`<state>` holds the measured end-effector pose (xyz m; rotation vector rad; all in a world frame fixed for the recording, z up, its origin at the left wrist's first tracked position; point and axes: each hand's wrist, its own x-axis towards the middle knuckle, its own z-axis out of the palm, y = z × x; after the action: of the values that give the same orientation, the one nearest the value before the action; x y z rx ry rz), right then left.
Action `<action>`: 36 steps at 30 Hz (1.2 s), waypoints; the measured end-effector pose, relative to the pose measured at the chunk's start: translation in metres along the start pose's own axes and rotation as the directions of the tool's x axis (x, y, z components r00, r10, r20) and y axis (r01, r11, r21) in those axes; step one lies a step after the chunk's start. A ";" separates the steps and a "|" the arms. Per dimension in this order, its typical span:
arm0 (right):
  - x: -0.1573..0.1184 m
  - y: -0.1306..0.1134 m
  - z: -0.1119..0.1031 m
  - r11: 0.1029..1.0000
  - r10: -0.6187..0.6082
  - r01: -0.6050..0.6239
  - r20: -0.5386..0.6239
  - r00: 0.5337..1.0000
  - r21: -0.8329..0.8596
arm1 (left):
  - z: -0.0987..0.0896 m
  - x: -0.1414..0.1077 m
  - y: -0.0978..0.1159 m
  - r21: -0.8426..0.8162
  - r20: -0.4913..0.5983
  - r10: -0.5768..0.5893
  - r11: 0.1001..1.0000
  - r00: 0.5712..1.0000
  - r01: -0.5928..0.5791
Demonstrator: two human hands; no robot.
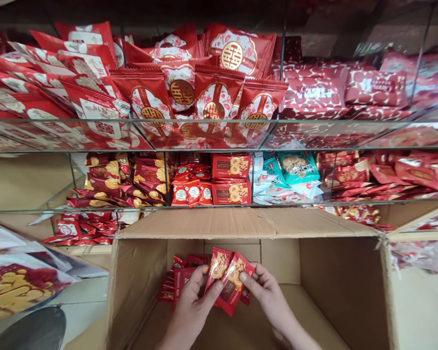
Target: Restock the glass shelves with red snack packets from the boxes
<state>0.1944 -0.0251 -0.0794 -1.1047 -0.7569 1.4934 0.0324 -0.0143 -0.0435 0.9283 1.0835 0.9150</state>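
Two small red cookie packets with nuts and round cookies printed on them are held over an open cardboard box (343, 277). My left hand (191, 308) is closed on the left cookie packet (219, 263), its thumb across the lower part where the two overlap. The right cookie packet (235, 282) lies tilted in front of it, pinched along its right edge by my right hand (268, 294), thumb on top. Behind my left hand, a loose pile of similar red packets (180, 278) rests in the box's left corner, partly hidden by my fingers and the held packets.
Glass shelves (211, 142) with dividers stand behind the box, filled with red snack bags (213, 99). On the lower shelf are stacked red cookie packets (231, 180) and teal packets (300, 168). A large printed bag (20, 287) lies at left, near a dark rounded object (32, 330).
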 end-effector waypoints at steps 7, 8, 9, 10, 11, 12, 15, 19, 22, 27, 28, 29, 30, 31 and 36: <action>0.001 0.001 -0.014 0.998 -0.035 0.040 -0.122 0.992 0.042 | -0.009 -0.001 0.011 -0.117 -0.099 -0.120 0.987 0.988 0.109; 0.001 0.000 -0.014 0.998 -0.032 0.037 -0.122 0.992 0.041 | -0.009 -0.002 0.013 -0.135 -0.089 -0.135 0.983 0.987 0.122; 0.001 -0.001 -0.013 0.998 -0.032 0.037 -0.124 0.992 0.045 | -0.009 -0.003 0.013 -0.143 -0.081 -0.147 0.981 0.986 0.135; 0.001 -0.002 -0.012 0.998 -0.034 0.041 -0.129 0.991 0.051 | -0.009 -0.004 0.014 -0.142 -0.078 -0.153 0.980 0.985 0.141; 0.000 -0.003 -0.010 0.997 -0.034 0.042 -0.134 0.990 0.059 | -0.008 -0.004 0.014 -0.136 -0.080 -0.153 0.981 0.985 0.141; -0.001 -0.003 -0.009 0.997 -0.031 0.041 -0.137 0.990 0.069 | -0.008 -0.005 0.013 -0.127 -0.086 -0.150 0.982 0.985 0.139; -0.003 -0.004 -0.007 0.994 -0.013 0.027 -0.132 0.991 0.107 | -0.007 -0.006 0.012 -0.109 -0.108 -0.141 0.986 0.984 0.129; -0.004 -0.004 -0.009 0.992 -0.020 0.034 -0.124 0.992 0.119 | -0.010 -0.005 0.012 -0.108 -0.106 -0.147 0.985 0.984 0.135; -0.004 -0.003 -0.010 0.993 -0.020 0.034 -0.119 0.993 0.114 | -0.011 -0.006 0.011 -0.079 -0.104 -0.151 0.987 0.983 0.143; -0.005 0.005 -0.006 0.995 0.021 -0.016 -0.054 0.998 0.098 | 0.000 -0.009 0.003 0.054 0.025 -0.166 0.985 0.986 0.164; -0.005 0.006 -0.006 0.994 0.040 -0.037 -0.028 0.999 0.099 | 0.003 -0.010 0.001 0.092 0.059 -0.154 0.985 0.986 0.149; -0.006 0.007 -0.005 0.992 0.065 -0.065 -0.003 0.998 0.107 | 0.005 -0.010 0.000 0.139 0.082 -0.137 0.982 0.987 0.124; -0.006 0.008 -0.004 0.988 0.091 -0.092 0.018 0.996 0.127 | 0.005 -0.011 -0.001 0.201 0.089 -0.117 0.975 0.989 0.097; -0.006 0.009 -0.004 0.981 0.111 -0.115 0.035 0.993 0.156 | 0.003 -0.012 -0.002 0.281 0.080 -0.089 0.958 0.993 0.063; -0.005 0.008 0.000 0.974 0.089 -0.108 0.101 0.991 0.198 | -0.030 -0.039 -0.005 0.689 0.110 0.355 0.646 0.928 -0.329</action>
<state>0.1914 -0.0320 -0.0849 -0.9356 -0.6029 1.6749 -0.0042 -0.0481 -0.0425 1.8155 1.3420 0.8211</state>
